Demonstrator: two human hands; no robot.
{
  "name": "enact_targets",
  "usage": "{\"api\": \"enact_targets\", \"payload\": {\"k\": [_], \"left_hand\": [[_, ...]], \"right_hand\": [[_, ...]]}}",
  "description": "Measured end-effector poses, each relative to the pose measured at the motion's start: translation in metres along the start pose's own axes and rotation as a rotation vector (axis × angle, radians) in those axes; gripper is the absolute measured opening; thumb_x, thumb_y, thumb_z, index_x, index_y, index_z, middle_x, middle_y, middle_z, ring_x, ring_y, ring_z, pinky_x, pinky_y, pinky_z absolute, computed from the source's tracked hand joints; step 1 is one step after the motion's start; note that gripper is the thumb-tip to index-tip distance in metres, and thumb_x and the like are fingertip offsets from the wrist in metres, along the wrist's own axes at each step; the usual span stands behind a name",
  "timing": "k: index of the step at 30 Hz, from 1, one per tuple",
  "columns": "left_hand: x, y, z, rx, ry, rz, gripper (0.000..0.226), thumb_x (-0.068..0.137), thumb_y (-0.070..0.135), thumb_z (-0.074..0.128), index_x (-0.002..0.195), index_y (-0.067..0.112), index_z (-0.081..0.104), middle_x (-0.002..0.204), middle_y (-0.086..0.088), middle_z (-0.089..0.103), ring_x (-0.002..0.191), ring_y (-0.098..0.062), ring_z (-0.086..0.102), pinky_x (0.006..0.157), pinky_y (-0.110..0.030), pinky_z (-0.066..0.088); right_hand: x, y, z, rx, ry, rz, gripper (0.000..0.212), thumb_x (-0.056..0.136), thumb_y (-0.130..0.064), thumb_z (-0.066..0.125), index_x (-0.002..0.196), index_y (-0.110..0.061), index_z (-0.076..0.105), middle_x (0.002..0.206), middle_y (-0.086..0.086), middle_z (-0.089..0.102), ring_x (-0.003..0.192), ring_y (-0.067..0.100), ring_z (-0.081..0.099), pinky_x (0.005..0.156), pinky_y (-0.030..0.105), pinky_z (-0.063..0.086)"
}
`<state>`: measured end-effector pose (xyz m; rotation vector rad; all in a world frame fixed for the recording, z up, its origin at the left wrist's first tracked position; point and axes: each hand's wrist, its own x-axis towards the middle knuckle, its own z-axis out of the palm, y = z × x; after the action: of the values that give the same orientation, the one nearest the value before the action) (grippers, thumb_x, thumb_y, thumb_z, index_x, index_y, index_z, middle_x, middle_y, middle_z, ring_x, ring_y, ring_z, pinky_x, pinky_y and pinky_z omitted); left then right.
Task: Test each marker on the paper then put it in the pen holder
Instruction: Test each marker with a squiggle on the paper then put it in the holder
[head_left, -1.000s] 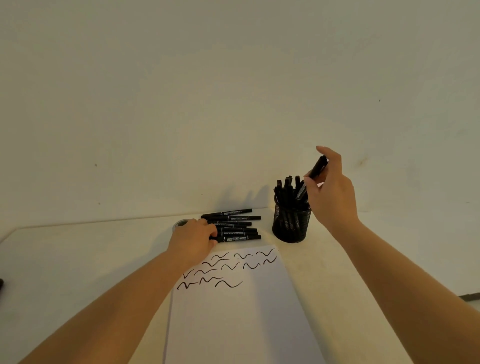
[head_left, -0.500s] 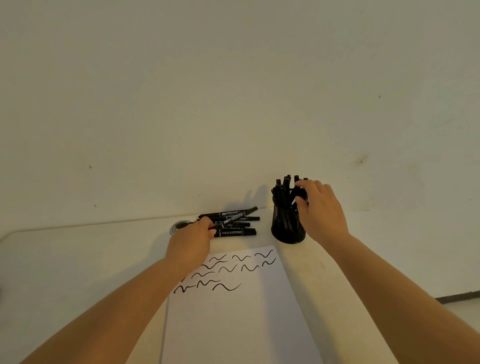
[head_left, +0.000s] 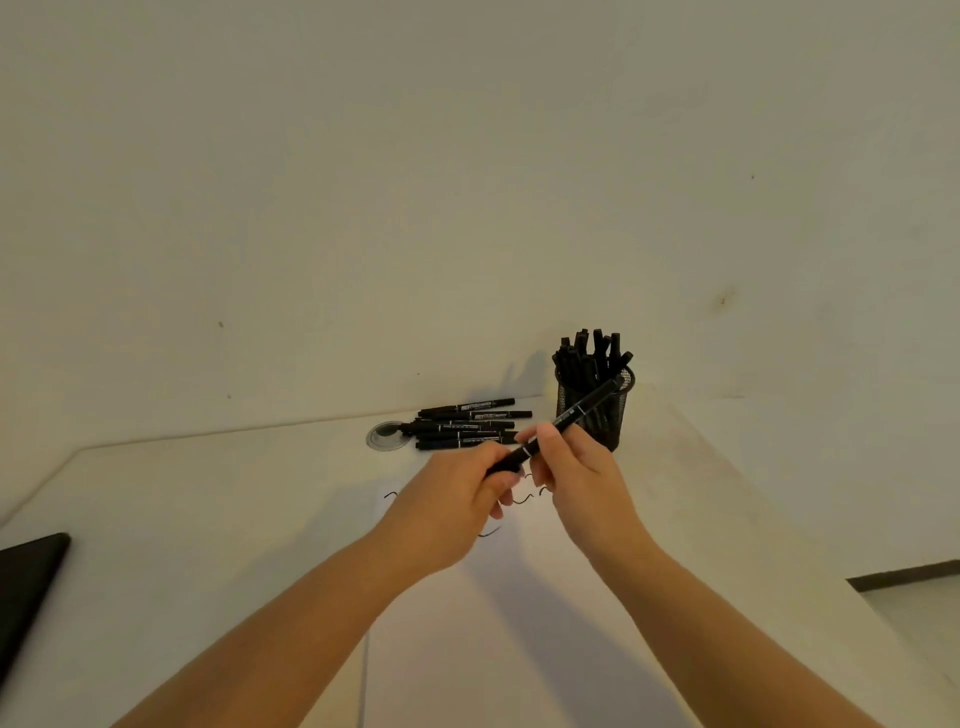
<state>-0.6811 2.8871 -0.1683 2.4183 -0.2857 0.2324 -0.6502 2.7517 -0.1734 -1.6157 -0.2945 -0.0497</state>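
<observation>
Both hands hold one black marker (head_left: 582, 413) slantwise above the white paper (head_left: 519, 623). My left hand (head_left: 452, 504) grips its lower end and my right hand (head_left: 576, 473) pinches its middle. The marker's upper end points toward the black mesh pen holder (head_left: 605, 410), which stands at the back right with several markers upright in it. Several more black markers (head_left: 467, 423) lie in a pile on the table to the left of the holder. Black squiggles (head_left: 524, 499) on the paper show partly between and under my hands.
A round grey cable grommet (head_left: 387, 436) sits in the table just left of the marker pile. A dark flat object (head_left: 26, 587) lies at the table's left edge. A plain wall rises right behind the table. The table's right edge runs diagonally past the holder.
My right hand left the pen holder without its marker. My left hand lifted a marker from the pile, and both hands now hold it over the paper.
</observation>
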Motion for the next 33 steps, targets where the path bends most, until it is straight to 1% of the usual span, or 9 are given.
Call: {"api": "enact_targets", "payload": {"k": [5, 11, 14, 17, 19, 23, 26, 29, 33], "left_hand": [[-0.022, 0.007, -0.001, 0.090, 0.021, -0.031, 0.017, 0.094, 0.030, 0.042, 0.090, 0.031, 0.059, 0.073, 0.015, 0.061, 0.065, 0.003, 0.061, 0.065, -0.018, 0.048], [-0.045, 0.005, 0.009, 0.257, 0.053, -0.087, 0.019, 0.094, 0.035, 0.041, 0.092, 0.027, 0.059, 0.081, 0.009, 0.066, 0.073, -0.009, 0.063, 0.072, -0.032, 0.051], [-0.057, -0.007, 0.005, 0.409, 0.041, -0.115, 0.020, 0.095, 0.034, 0.039, 0.097, 0.025, 0.057, 0.090, 0.005, 0.067, 0.082, -0.021, 0.062, 0.073, -0.037, 0.049], [-0.074, -0.041, -0.014, 0.437, -0.100, -0.268, 0.020, 0.095, 0.033, 0.039, 0.092, 0.021, 0.055, 0.090, 0.000, 0.067, 0.080, -0.022, 0.063, 0.074, -0.038, 0.050], [-0.080, -0.058, -0.021, 0.373, -0.113, -0.326, 0.019, 0.095, 0.031, 0.039, 0.089, 0.021, 0.053, 0.084, 0.002, 0.065, 0.077, -0.021, 0.062, 0.074, -0.037, 0.050], [-0.074, -0.061, -0.009, 0.208, 0.022, -0.264, 0.017, 0.096, 0.029, 0.038, 0.081, 0.029, 0.047, 0.073, 0.010, 0.059, 0.076, -0.018, 0.059, 0.069, -0.033, 0.046], [-0.065, -0.057, 0.005, 0.189, 0.051, -0.189, 0.017, 0.096, 0.030, 0.038, 0.090, 0.022, 0.052, 0.081, 0.008, 0.061, 0.081, -0.020, 0.056, 0.073, -0.036, 0.046], [-0.060, -0.056, 0.014, 0.203, 0.073, -0.133, 0.022, 0.096, 0.033, 0.037, 0.100, 0.020, 0.054, 0.084, 0.003, 0.057, 0.083, -0.019, 0.051, 0.074, -0.036, 0.043], [-0.062, -0.067, 0.018, 0.149, 0.070, -0.137, 0.024, 0.095, 0.036, 0.036, 0.098, 0.021, 0.055, 0.091, 0.000, 0.064, 0.087, -0.018, 0.053, 0.077, -0.038, 0.044]], "right_hand": [[-0.018, 0.000, 0.010, -0.029, 0.031, 0.094, 0.027, 0.096, -0.025, 0.042, 0.075, -0.016, 0.058, 0.053, -0.007, 0.051, 0.052, 0.003, 0.048, 0.057, 0.020, 0.040], [-0.037, 0.014, 0.023, -0.017, 0.069, 0.227, 0.031, 0.094, -0.026, 0.042, 0.070, -0.018, 0.059, 0.043, -0.011, 0.050, 0.044, 0.002, 0.044, 0.048, 0.018, 0.034], [-0.020, 0.019, 0.001, 0.044, 0.284, 0.333, 0.032, 0.094, -0.025, 0.040, 0.067, -0.014, 0.053, 0.057, 0.001, 0.045, 0.051, 0.014, 0.037, 0.050, 0.027, 0.027], [-0.009, 0.019, -0.047, 0.074, 0.499, 0.301, 0.027, 0.093, -0.029, 0.040, 0.077, -0.012, 0.055, 0.062, 0.001, 0.045, 0.053, 0.014, 0.037, 0.051, 0.027, 0.029], [-0.013, 0.024, -0.057, -0.044, 0.439, 0.193, 0.026, 0.091, -0.032, 0.045, 0.074, -0.015, 0.056, 0.060, -0.002, 0.049, 0.050, 0.008, 0.042, 0.050, 0.026, 0.031], [-0.018, 0.034, -0.040, -0.198, 0.253, 0.114, 0.017, 0.087, -0.025, 0.054, 0.072, -0.019, 0.058, 0.055, -0.004, 0.054, 0.044, 0.002, 0.045, 0.051, 0.023, 0.036], [-0.013, 0.042, -0.030, -0.172, 0.191, 0.129, 0.013, 0.087, -0.022, 0.056, 0.074, -0.020, 0.059, 0.057, -0.002, 0.057, 0.051, 0.008, 0.048, 0.055, 0.024, 0.038], [-0.006, 0.049, -0.018, -0.160, 0.148, 0.134, 0.012, 0.087, -0.023, 0.055, 0.076, -0.022, 0.060, 0.056, -0.004, 0.057, 0.050, 0.003, 0.049, 0.056, 0.022, 0.039], [0.002, 0.061, -0.017, -0.116, 0.150, 0.121, 0.010, 0.086, -0.018, 0.055, 0.078, -0.022, 0.059, 0.058, -0.003, 0.058, 0.051, 0.003, 0.052, 0.058, 0.021, 0.041]]}}
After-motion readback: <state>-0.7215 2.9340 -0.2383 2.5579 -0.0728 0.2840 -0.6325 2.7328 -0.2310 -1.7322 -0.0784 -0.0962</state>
